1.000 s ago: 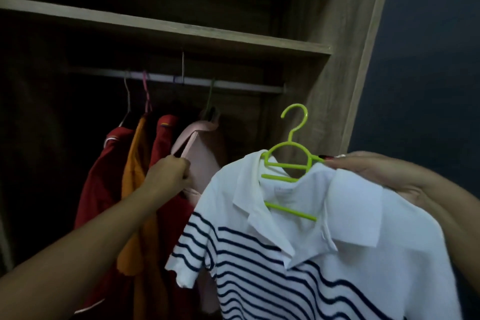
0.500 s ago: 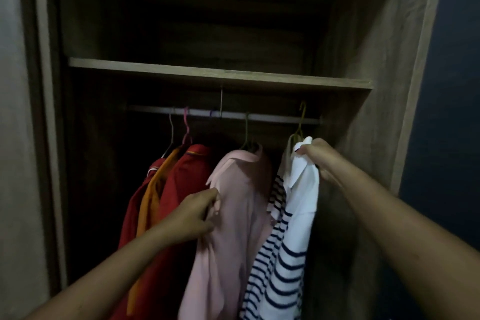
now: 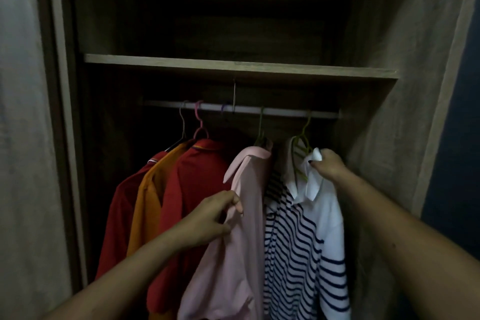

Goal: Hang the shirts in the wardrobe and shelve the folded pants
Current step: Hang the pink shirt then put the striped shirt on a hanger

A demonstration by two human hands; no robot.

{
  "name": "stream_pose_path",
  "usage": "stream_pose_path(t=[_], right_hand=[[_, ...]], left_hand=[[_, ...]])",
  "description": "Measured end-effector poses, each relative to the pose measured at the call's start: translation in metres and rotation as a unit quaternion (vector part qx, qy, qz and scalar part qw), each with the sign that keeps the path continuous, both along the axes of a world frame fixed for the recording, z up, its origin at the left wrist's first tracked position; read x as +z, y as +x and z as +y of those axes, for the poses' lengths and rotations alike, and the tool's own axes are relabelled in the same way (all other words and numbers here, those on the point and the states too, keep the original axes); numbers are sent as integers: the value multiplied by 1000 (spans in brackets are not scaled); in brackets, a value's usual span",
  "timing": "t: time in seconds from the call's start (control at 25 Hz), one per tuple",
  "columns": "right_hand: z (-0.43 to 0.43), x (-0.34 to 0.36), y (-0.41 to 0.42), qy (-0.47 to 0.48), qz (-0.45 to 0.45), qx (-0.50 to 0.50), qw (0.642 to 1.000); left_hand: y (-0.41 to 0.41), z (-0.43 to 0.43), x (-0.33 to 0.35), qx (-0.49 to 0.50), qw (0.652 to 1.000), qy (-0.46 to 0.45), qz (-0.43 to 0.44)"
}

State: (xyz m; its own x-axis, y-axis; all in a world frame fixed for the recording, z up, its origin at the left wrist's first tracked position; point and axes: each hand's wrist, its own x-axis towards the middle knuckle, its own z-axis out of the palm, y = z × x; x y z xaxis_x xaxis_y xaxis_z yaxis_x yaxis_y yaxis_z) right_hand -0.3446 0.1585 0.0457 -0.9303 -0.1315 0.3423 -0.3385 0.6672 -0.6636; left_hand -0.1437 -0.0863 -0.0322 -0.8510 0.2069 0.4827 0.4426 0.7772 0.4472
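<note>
The striped shirt hung on a green hanger at the right end of the rail. Light and limp, it would likely steer best by hanger or collar. The right hand pinched its collar; the left hand gripped the pink shirt under mid-rail.

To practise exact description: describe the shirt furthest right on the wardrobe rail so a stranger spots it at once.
Under the wooden shelf runs a pale rail. At its right end a green hanger carries the shirt. It alone is white with dark stripes; the pink shirt beside it is plain.
</note>
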Motion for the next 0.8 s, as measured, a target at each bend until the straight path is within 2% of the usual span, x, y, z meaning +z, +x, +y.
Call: stream_pose_path(t=[0.08,0.2,0.28,0.32,0.44,0.56,0.68,0.8], right_hand=[[-1,-6,10,62,58,-36,996],[-6,-17,40,155,259,-101,948],[-15,-25,62,132,366,-24,921],[-23,-30,73,98,387,39,916],[-55,-52,111,-13,361,218,907],[-92,-91,151,-63,339,343,874],[-147,-156,200,-35,249,483,839],[-196,-218,257,2,179,575,798]], left_hand=[[0,6,-9,10,1000,17,4],[1,16,-23,1,997,73,-4],[5,21,-28,3,995,103,-10],[10,23,-32,12,992,121,-21],[30,22,-50,50,980,181,-60],[70,10,-80,118,959,242,-85],[147,-19,-129,240,911,320,-95],[238,-48,-179,355,839,399,-110]])
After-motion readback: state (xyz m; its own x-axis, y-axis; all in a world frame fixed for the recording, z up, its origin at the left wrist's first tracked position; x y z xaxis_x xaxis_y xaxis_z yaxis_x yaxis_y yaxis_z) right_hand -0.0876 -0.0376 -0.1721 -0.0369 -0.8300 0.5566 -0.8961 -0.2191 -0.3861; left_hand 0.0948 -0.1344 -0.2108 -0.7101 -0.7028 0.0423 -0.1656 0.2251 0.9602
